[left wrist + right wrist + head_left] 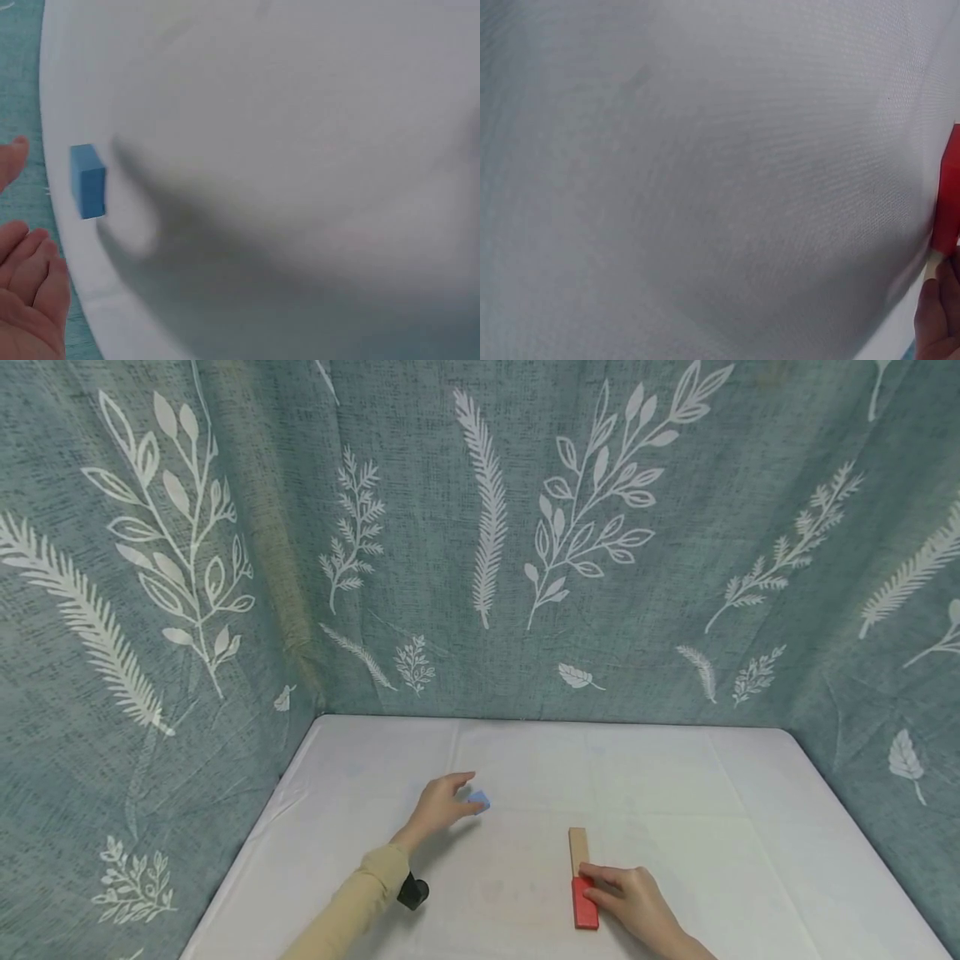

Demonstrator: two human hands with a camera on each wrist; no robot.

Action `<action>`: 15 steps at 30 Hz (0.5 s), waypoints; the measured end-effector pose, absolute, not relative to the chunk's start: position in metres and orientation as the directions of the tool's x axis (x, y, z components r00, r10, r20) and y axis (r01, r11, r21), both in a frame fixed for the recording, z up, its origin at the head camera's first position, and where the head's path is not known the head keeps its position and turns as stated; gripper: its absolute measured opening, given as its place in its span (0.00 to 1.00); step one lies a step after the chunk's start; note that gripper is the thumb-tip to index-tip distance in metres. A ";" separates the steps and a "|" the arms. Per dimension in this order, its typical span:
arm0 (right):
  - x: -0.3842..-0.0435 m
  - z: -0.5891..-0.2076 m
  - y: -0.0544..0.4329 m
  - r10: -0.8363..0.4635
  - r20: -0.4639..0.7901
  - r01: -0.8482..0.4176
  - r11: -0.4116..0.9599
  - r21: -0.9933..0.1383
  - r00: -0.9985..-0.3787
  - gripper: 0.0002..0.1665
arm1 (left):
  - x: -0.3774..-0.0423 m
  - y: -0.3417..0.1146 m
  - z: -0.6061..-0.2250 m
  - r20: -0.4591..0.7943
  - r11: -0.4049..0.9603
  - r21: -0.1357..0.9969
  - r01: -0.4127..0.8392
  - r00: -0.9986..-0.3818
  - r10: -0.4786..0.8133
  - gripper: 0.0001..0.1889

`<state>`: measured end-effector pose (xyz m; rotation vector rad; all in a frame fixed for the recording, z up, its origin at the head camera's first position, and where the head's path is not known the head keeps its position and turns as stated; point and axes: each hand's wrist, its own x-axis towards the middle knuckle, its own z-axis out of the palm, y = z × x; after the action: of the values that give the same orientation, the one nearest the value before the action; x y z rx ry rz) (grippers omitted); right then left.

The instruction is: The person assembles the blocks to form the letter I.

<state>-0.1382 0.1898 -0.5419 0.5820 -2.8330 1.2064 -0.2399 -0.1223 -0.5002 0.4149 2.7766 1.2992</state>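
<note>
My left hand [440,806] reaches over the table with thumb and fingers spread apart around a small blue block [478,802]. In the left wrist view the blue block [89,181] stands on the white cloth, with a gap between it and the fingers [30,277]. My right hand [637,902] pinches a red block [585,917] with thumb and index finger, near its far end. A plain wooden block [577,850] lies end to end with the red one, farther from me. In the right wrist view the red block [949,195] shows only at the right edge.
A white cloth [675,810] covers the table. Teal curtains [420,527] with white leaf prints hang behind it and at both sides. A black device [412,891] sits at my left wrist, by the beige sleeve [360,893].
</note>
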 end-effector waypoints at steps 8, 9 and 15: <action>-0.139 -0.544 0.191 -0.325 0.128 -0.316 0.635 -0.704 -0.937 0.19 | -0.232 -0.119 -0.521 0.147 0.627 0.744 0.230 -0.972 0.182 0.25; -0.139 -0.544 0.191 -0.325 0.130 -0.318 0.637 -0.702 -0.937 0.19 | -0.231 -0.119 -0.524 0.151 0.628 0.745 0.227 -0.973 0.173 0.25; -0.138 -0.546 0.191 -0.328 0.149 -0.335 0.637 -0.694 -0.933 0.19 | -0.230 -0.116 -0.535 0.179 0.645 0.732 0.217 -0.976 0.125 0.23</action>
<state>-0.1380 0.1914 -0.5456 0.5747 -2.8340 1.2045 -0.2298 -0.1164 -0.5347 0.3082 2.9497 1.3372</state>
